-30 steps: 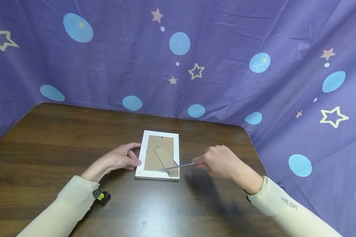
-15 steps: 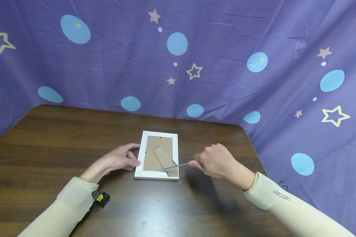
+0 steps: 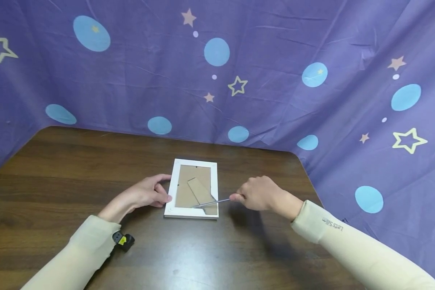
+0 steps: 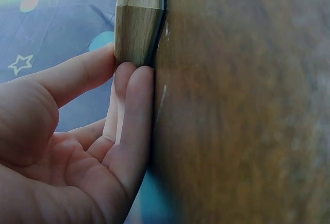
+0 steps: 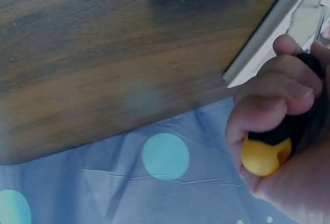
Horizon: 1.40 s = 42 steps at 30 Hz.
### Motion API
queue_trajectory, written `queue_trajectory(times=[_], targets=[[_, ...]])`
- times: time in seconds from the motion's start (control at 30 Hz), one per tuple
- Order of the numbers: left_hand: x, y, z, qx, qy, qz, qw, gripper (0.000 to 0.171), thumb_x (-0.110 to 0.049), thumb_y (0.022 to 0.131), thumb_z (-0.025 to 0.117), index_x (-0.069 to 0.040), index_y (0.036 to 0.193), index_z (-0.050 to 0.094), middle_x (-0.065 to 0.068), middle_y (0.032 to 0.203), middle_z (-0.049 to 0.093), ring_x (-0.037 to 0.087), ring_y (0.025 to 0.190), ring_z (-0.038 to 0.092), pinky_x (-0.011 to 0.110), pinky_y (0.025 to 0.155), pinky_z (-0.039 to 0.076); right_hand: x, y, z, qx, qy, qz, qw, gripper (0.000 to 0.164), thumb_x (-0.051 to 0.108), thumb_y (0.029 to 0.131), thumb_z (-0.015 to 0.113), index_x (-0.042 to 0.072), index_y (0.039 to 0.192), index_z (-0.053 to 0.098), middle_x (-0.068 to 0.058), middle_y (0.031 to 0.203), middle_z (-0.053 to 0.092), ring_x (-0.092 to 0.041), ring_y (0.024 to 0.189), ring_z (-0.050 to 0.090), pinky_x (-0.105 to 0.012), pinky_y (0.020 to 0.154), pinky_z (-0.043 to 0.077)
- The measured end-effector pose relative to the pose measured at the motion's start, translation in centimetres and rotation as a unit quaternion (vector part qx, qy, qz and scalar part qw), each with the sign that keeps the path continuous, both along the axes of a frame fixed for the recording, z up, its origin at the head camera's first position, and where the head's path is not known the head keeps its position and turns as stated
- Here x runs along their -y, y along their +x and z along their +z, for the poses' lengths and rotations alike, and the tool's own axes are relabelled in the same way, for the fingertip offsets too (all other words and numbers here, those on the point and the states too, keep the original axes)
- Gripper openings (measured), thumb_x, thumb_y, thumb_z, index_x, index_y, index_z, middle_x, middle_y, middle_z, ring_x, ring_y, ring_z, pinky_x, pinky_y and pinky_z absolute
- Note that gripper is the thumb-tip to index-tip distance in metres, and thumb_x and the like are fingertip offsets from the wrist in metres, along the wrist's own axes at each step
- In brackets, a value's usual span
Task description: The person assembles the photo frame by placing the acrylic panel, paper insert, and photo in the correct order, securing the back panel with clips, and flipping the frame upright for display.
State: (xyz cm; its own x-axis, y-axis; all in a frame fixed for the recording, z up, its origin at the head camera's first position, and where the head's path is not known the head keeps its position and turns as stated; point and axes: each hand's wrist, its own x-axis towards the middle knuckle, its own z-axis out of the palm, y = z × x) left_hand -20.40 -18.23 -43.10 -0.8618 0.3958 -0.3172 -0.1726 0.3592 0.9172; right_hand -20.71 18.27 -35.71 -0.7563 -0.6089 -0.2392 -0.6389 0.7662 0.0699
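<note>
A picture frame (image 3: 214, 177) lies back side up on the table, with a white border, a brown backing board (image 3: 184, 193) and a slanting stand flap (image 3: 200, 190). At its left edge my left hand (image 3: 145, 196) pinches the near part between thumb and fingers; the left wrist view shows them against the frame's wood-grained side (image 4: 139, 26). My right hand (image 3: 259, 193) grips a screwdriver (image 3: 219, 201) by its black and yellow handle (image 5: 265, 154). Its thin metal shaft crosses the frame's right border and the flap. The tip lies near the backing's lower edge.
The brown wooden table (image 3: 76, 173) has rounded far corners. Behind it and to the right hangs a purple curtain (image 3: 268, 52) with stars and blue dots. A black device with a yellow mark (image 3: 123, 240) sits at my left cuff.
My right wrist and sleeve have shifted slightly left and away from me, with the screwdriver tip still near the backing's lower edge. My left hand and the picture frame stay put.
</note>
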Motion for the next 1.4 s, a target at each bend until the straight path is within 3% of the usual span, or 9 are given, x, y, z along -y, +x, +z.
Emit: queue_trajectory(times=[0.17,0.23,0.33,0.43,0.53,0.83,1.17,1.4], targets=[[-0.1,0.1,0.0,0.0,-0.005,-0.001,1.0,0.088,0.0,0.092,0.077,0.006,0.163,0.025,0.015,0.096,0.068,0.023,0.082,0.068,0.038,0.079,0.065,-0.1,-0.8,-0.6,0.092,0.002,-0.062,0.994,0.049,0.06,0.108,0.048,0.026,0.121,0.082,0.004,0.124,0.077,-0.024,0.12,0.071,-0.055,0.1,0.057],[-0.2,0.0,0.1,0.001,-0.008,-0.001,1.0,0.088,-0.001,0.093,0.077,0.005,0.164,0.025,0.016,0.097,0.068,0.023,0.082,0.067,0.038,0.079,0.065,-0.2,-1.0,-0.9,0.122,-0.002,-0.083,0.989,0.049,0.06,0.108,0.048,0.027,0.123,0.081,0.005,0.122,0.077,-0.022,0.122,0.069,-0.054,0.104,0.055],[-0.1,0.0,0.2,0.001,-0.014,-0.001,0.9999,0.088,-0.002,0.093,0.078,0.004,0.164,0.025,0.017,0.098,0.067,0.024,0.083,0.067,0.038,0.079,0.065,-0.5,-1.3,-1.3,0.18,-0.021,-0.103,0.978,0.057,0.059,0.109,0.046,0.017,0.099,0.083,0.005,0.092,0.076,-0.017,0.098,0.07,-0.045,0.095,0.057],[-0.1,0.0,0.1,0.003,-0.02,0.005,0.9998,0.088,-0.002,0.093,0.078,0.004,0.164,0.026,0.017,0.099,0.067,0.024,0.084,0.067,0.038,0.08,0.065,-0.8,-1.6,-1.8,0.25,-0.053,-0.107,0.961,0.066,0.057,0.11,0.044,0.011,0.072,0.071,0.005,0.064,0.057,-0.013,0.068,0.055,-0.036,0.076,0.052],[-0.1,0.1,0.0,0.007,-0.023,0.007,0.9997,0.088,-0.003,0.092,0.078,0.004,0.163,0.027,0.017,0.099,0.067,0.024,0.085,0.068,0.038,0.08,0.065,-1.3,-2.0,-2.4,0.291,-0.076,-0.098,0.948,0.069,0.057,0.111,0.044,0.011,0.063,0.063,0.006,0.058,0.049,-0.012,0.059,0.044,-0.031,0.066,0.045],[-0.2,0.0,0.1,0.004,-0.015,0.003,0.9999,0.088,-0.002,0.092,0.078,0.005,0.163,0.026,0.017,0.098,0.067,0.024,0.084,0.068,0.038,0.08,0.065,-2.9,-1.9,-3.4,0.266,-0.098,-0.088,0.955,0.066,0.059,0.11,0.043,0.019,0.062,0.061,0.009,0.057,0.049,-0.009,0.056,0.04,-0.027,0.059,0.04],[-0.1,0.0,0.0,0.011,-0.026,0.009,0.9996,0.088,-0.004,0.093,0.079,0.003,0.164,0.027,0.016,0.099,0.068,0.024,0.085,0.069,0.039,0.082,0.065,-2.2,-1.3,-3.0,0.188,-0.069,-0.086,0.976,0.062,0.059,0.11,0.044,0.023,0.063,0.063,0.011,0.06,0.056,-0.008,0.064,0.054,-0.034,0.071,0.051],[-0.2,-0.1,0.0,0.01,-0.023,0.009,0.9996,0.087,-0.002,0.093,0.078,0.002,0.164,0.027,0.017,0.099,0.068,0.024,0.085,0.068,0.038,0.081,0.065,-1.6,-0.7,-1.9,0.195,-0.05,-0.116,0.973,0.065,0.064,0.108,0.043,0.021,0.064,0.063,0.009,0.062,0.055,-0.011,0.066,0.054,-0.037,0.073,0.05]])
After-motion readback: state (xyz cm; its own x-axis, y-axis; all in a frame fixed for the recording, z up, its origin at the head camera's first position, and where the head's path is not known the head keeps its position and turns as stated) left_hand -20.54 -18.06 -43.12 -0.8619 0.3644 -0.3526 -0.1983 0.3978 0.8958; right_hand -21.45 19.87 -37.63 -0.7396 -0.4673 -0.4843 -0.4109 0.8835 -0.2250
